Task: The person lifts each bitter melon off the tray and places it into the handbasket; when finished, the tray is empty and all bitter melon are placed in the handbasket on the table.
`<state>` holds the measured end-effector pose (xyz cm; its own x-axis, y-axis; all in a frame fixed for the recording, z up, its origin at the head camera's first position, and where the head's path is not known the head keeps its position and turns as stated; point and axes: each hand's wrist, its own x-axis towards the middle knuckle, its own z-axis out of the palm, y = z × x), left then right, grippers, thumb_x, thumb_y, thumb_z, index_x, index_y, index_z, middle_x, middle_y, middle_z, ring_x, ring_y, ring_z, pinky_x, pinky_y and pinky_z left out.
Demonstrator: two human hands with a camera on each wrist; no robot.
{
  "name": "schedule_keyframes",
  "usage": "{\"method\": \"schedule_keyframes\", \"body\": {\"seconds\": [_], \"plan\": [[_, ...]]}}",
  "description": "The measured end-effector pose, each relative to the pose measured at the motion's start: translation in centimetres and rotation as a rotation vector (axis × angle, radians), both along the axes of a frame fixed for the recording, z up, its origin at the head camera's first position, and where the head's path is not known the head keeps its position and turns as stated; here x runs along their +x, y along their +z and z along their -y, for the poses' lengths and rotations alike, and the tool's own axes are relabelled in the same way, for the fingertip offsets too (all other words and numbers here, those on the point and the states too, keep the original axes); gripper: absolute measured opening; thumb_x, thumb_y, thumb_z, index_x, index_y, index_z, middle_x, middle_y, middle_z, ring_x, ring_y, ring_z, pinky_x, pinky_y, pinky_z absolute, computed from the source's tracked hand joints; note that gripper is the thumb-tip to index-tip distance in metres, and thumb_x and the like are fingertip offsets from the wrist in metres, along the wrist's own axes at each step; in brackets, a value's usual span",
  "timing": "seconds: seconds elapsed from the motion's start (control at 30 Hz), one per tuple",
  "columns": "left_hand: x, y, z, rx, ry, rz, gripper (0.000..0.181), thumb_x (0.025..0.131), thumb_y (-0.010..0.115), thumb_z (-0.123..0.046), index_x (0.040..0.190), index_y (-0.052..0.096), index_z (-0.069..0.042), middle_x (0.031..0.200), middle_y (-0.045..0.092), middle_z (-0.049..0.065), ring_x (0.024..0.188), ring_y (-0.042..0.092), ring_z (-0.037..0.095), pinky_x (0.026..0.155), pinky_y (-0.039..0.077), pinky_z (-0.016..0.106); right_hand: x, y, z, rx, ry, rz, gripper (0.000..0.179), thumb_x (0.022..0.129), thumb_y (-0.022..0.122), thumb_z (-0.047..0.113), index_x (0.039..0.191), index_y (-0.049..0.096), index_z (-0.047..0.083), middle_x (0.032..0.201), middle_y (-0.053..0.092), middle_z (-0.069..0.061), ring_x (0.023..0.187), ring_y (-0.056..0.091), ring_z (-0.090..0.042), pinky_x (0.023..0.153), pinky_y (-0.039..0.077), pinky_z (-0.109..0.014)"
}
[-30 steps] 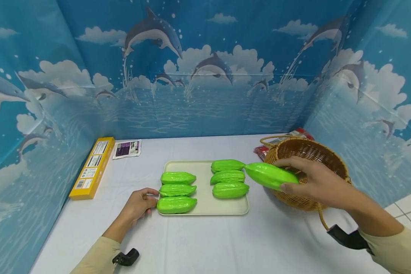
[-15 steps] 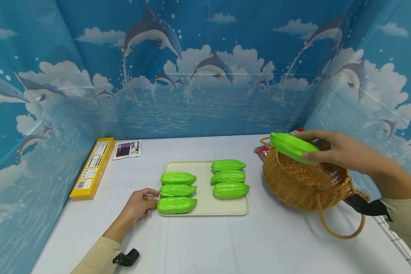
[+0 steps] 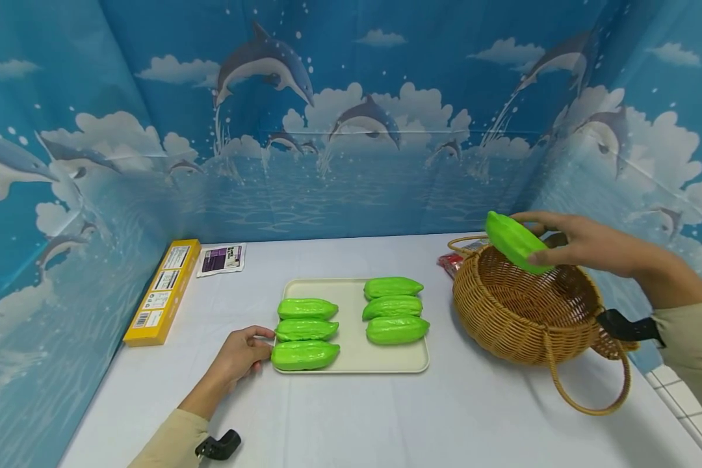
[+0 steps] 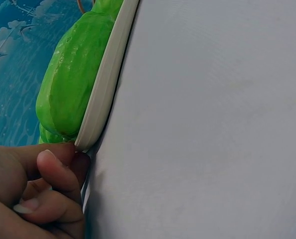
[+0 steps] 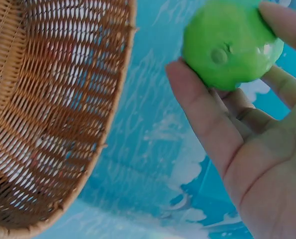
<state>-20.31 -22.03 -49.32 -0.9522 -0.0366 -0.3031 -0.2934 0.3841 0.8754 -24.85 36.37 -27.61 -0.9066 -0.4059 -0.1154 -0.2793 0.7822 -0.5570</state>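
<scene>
In the head view my right hand (image 3: 585, 244) holds a bright green bitter melon (image 3: 515, 240) above the wicker basket (image 3: 497, 318), fingers on one side and thumb on the other. The right wrist view shows the melon's (image 5: 227, 50) rounded end between the fingertips, beside the basket's rim (image 5: 113, 104). My left hand (image 3: 241, 357) is at the left edge of a cream tray (image 3: 351, 364), pinching its rim (image 4: 100, 104) with finger and thumb. Three bitter melons (image 3: 307, 330) lie stacked in a row at the tray's left, and three more (image 3: 394, 305) at its right.
A yellow box (image 3: 162, 292) and a small purple-and-white packet (image 3: 221, 259) lie at the back left. Behind the basket is a red packet (image 3: 449, 262). One rope handle (image 3: 591, 411) hangs down to the white tablecloth. A dolphin-print curtain (image 3: 351, 182) surrounds the table.
My right hand has carried the bitter melon up and to the right, from in front of the basket to above its opening. The left hand stays at the tray.
</scene>
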Motion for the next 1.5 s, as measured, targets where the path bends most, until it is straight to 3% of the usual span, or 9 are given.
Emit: {"method": "schedule_keyframes", "body": {"seconds": [0.17,0.4,0.63,0.9,1.13,1.2,1.3,1.4,1.5], "plan": [[0.0,-0.1,-0.1,-0.003,-0.003,-0.005,0.032,0.090,0.068,-0.004,0.122,0.067,-0.006,0.086,0.066,0.008,0.054,0.051,0.014,0.046,0.037,0.026,-1.2,-0.8,-1.6,-0.042,0.008,0.135,0.078,0.100,0.062,0.027,0.163,0.017,0.021,0.134,0.042,-0.025,0.093,0.057,-0.029,0.068,0.054,-0.042],[0.0,-0.1,-0.1,-0.008,-0.004,-0.005,0.032,0.090,0.068,-0.004,0.122,0.067,-0.005,0.086,0.066,0.008,0.055,0.052,0.014,0.045,0.037,0.026,-3.1,-2.5,-3.3,-0.078,0.006,0.343,0.090,0.096,0.067,0.025,0.163,0.009,0.011,0.150,0.025,-0.036,0.108,0.056,-0.034,0.075,0.058,-0.043],[-0.1,-0.1,-0.2,-0.003,-0.003,0.004,0.031,0.090,0.068,-0.003,0.122,0.067,-0.006,0.087,0.066,0.009,0.055,0.052,0.014,0.047,0.039,0.026,-4.7,-4.5,-3.8,-0.035,0.055,0.510,0.090,0.094,0.071,0.022,0.162,0.013,0.009,0.147,0.031,-0.032,0.112,0.050,-0.036,0.078,0.055,-0.048],[-0.1,0.2,-0.2,-0.007,0.005,0.005,0.031,0.090,0.068,-0.002,0.121,0.068,-0.005,0.087,0.066,0.009,0.055,0.052,0.014,0.047,0.039,0.026,-5.9,-5.9,-3.0,0.094,0.059,0.624,0.093,0.089,0.076,0.016,0.160,0.018,0.001,0.154,0.016,-0.039,0.106,0.054,-0.032,0.077,0.055,-0.046],[-0.1,0.2,-0.1,-0.026,0.004,0.005,0.030,0.089,0.069,-0.002,0.120,0.068,-0.005,0.085,0.067,0.008,0.055,0.053,0.014,0.048,0.040,0.027,-7.2,-6.6,-1.9,0.141,0.088,0.678,0.091,0.089,0.077,0.013,0.160,0.021,0.002,0.153,0.022,-0.043,0.136,0.040,-0.052,0.093,0.055,-0.048],[-0.1,0.3,-0.1,-0.039,0.004,0.008,0.030,0.089,0.069,-0.003,0.119,0.068,-0.005,0.085,0.067,0.008,0.056,0.053,0.014,0.048,0.041,0.027,-7.5,-7.1,-1.5,0.137,0.090,0.704,0.091,0.088,0.077,0.010,0.160,0.022,0.002,0.150,0.030,-0.042,0.131,0.048,-0.048,0.092,0.055,-0.047],[-0.1,0.5,-0.1,-0.043,0.005,0.008,0.030,0.089,0.069,-0.004,0.119,0.068,-0.004,0.085,0.068,0.008,0.056,0.053,0.014,0.048,0.041,0.027,-7.7,-7.7,-0.7,0.125,0.062,0.741,0.094,0.085,0.078,0.007,0.160,0.022,0.003,0.146,0.039,-0.036,0.097,0.062,-0.026,0.081,0.056,-0.043],[0.0,0.5,-0.1,-0.033,0.006,0.005,0.029,0.089,0.069,-0.003,0.118,0.068,-0.004,0.085,0.068,0.008,0.056,0.053,0.014,0.049,0.041,0.027,-7.8,-8.3,0.0,0.115,0.038,0.776,0.095,0.085,0.078,0.004,0.161,0.021,0.003,0.142,0.044,-0.029,0.068,0.049,-0.015,0.069,0.050,-0.038],[0.0,0.3,0.0,-0.025,0.005,0.006,0.028,0.090,0.069,-0.003,0.118,0.068,-0.004,0.085,0.068,0.008,0.057,0.053,0.014,0.049,0.042,0.027,-7.8,-8.5,0.4,0.142,0.031,0.774,0.095,0.084,0.078,0.005,0.160,0.022,0.003,0.136,0.047,-0.023,0.061,0.044,-0.014,0.066,0.048,-0.036]]}}
